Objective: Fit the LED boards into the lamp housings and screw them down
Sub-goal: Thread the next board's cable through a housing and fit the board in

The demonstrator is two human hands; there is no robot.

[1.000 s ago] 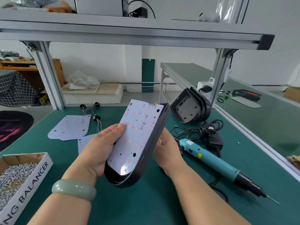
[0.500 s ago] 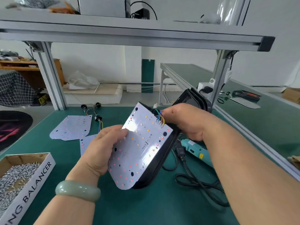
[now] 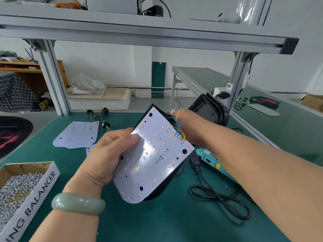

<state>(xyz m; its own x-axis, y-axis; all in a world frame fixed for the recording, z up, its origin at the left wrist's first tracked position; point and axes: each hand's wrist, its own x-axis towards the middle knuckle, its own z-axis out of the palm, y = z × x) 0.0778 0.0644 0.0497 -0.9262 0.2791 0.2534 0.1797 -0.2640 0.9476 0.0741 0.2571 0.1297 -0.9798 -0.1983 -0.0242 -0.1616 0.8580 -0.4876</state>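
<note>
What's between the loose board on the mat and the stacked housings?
Head view: wire harnesses, then the held LED board in its housing, left hand and right hand on it.

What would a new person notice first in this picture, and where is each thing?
First, the white LED board at the centre, laid on a black housing and gripped by the left hand. The right hand reaches to the coloured wires at its far corner. A box of screws sits at lower left.

Smooth pale green bangle [image 3: 78, 203], perhaps jade, left wrist [image 3: 83, 186]
</note>
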